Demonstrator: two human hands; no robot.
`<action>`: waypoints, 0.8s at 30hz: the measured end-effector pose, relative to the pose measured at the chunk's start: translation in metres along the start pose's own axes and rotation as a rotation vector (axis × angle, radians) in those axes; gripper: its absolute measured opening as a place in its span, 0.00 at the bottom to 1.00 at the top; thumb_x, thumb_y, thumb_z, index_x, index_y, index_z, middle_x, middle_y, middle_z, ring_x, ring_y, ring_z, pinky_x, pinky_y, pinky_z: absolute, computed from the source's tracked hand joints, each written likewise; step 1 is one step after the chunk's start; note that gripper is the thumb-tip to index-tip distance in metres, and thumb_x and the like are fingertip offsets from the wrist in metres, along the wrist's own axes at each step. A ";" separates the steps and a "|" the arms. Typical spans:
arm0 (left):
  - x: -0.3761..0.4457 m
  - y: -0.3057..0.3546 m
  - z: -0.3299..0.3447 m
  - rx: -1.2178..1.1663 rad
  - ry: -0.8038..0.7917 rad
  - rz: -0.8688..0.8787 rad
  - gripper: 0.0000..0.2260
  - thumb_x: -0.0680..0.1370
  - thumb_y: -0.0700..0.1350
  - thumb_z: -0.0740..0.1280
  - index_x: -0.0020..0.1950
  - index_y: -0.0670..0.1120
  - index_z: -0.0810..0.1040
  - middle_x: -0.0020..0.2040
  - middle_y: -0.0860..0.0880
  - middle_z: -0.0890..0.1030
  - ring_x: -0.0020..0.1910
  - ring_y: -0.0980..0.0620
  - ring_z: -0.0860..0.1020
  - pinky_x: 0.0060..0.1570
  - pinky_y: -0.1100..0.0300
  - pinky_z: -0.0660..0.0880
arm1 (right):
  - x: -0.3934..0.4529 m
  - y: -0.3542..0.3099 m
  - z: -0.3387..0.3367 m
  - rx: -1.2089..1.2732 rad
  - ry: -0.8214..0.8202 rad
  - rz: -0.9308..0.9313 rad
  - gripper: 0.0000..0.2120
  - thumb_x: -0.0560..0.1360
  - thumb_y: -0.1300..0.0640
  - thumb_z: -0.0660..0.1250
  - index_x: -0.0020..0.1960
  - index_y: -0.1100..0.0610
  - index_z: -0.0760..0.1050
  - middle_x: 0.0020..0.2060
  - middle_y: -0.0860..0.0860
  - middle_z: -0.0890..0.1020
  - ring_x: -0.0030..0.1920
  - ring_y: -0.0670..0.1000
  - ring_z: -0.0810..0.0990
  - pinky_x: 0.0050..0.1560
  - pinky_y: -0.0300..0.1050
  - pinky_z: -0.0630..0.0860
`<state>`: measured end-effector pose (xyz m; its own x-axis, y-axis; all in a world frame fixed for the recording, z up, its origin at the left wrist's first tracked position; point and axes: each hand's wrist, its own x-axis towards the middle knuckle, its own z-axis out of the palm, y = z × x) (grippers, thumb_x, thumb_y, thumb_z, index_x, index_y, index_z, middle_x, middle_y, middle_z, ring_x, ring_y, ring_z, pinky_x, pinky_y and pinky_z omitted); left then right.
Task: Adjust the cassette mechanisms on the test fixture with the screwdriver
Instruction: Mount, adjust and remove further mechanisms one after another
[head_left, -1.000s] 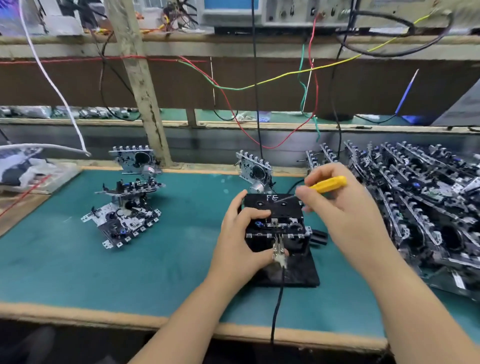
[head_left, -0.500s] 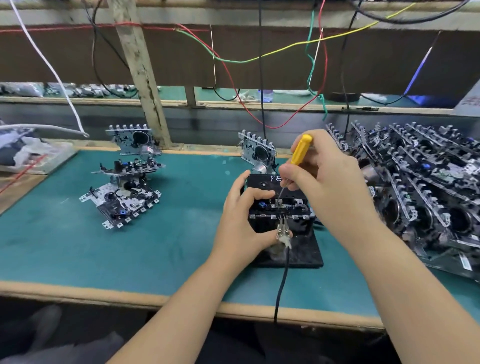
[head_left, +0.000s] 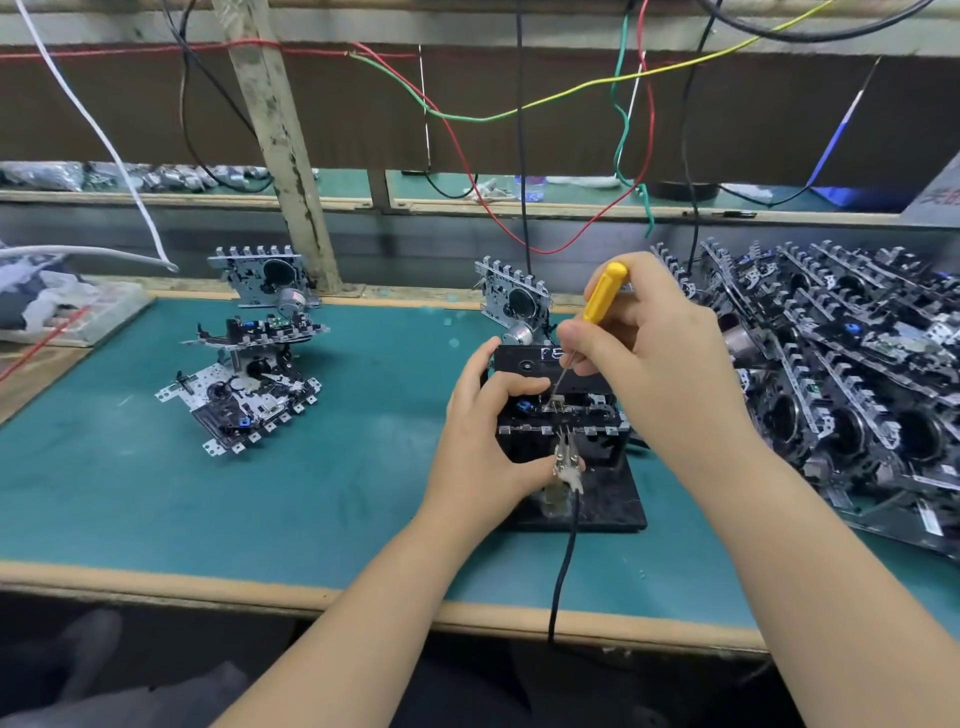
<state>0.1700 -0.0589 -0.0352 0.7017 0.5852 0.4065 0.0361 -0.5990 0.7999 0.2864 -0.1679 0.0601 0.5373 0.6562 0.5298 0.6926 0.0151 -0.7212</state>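
A black test fixture (head_left: 602, 499) stands on the green mat (head_left: 130, 483) with a cassette mechanism (head_left: 582, 415) seated in it and a black cassette (head_left: 524, 358) on top. My left hand (head_left: 483, 447) grips the mechanism's left side, fingers curled over its top and thumb near the metal clip (head_left: 566, 462) with its black cable. My right hand (head_left: 649, 358) pinches a yellow-handled screwdriver (head_left: 602, 291) nearly upright. Its thin shaft points down into the mechanism near its head.
A big heap of cassette mechanisms (head_left: 841, 379) fills the right side. Three more (head_left: 244, 384) are stacked at left, one (head_left: 511, 296) leans behind the fixture. A wooden post (head_left: 280, 140), hanging wires (head_left: 467, 114) and a tray (head_left: 57, 306) lie behind and left.
My right hand has swung the screwdriver from lying almost level to standing upright, tip lowered into the mechanism. The camera has tilted down slightly. My left hand keeps its hold.
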 end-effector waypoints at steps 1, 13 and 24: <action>0.000 0.000 0.000 0.001 -0.001 0.000 0.32 0.64 0.43 0.84 0.54 0.69 0.72 0.80 0.63 0.55 0.74 0.70 0.58 0.60 0.82 0.56 | 0.000 0.000 0.000 -0.006 0.004 -0.001 0.11 0.77 0.58 0.72 0.50 0.55 0.69 0.35 0.48 0.85 0.37 0.49 0.85 0.44 0.59 0.82; 0.000 0.002 0.000 0.011 -0.002 -0.001 0.31 0.64 0.44 0.84 0.54 0.69 0.71 0.79 0.63 0.56 0.70 0.76 0.56 0.59 0.81 0.57 | 0.005 -0.001 0.004 0.000 0.024 -0.041 0.18 0.75 0.59 0.75 0.59 0.46 0.71 0.35 0.51 0.81 0.35 0.53 0.84 0.43 0.58 0.82; 0.000 0.003 -0.001 -0.001 0.004 -0.008 0.32 0.63 0.44 0.84 0.54 0.70 0.72 0.80 0.62 0.56 0.74 0.68 0.59 0.62 0.77 0.59 | 0.003 0.002 0.003 0.026 0.050 -0.044 0.15 0.76 0.58 0.74 0.55 0.49 0.70 0.34 0.53 0.81 0.34 0.53 0.84 0.42 0.59 0.82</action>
<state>0.1695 -0.0605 -0.0328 0.6983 0.5921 0.4023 0.0411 -0.5942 0.8033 0.2884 -0.1638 0.0588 0.5301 0.6161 0.5826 0.7037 0.0637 -0.7076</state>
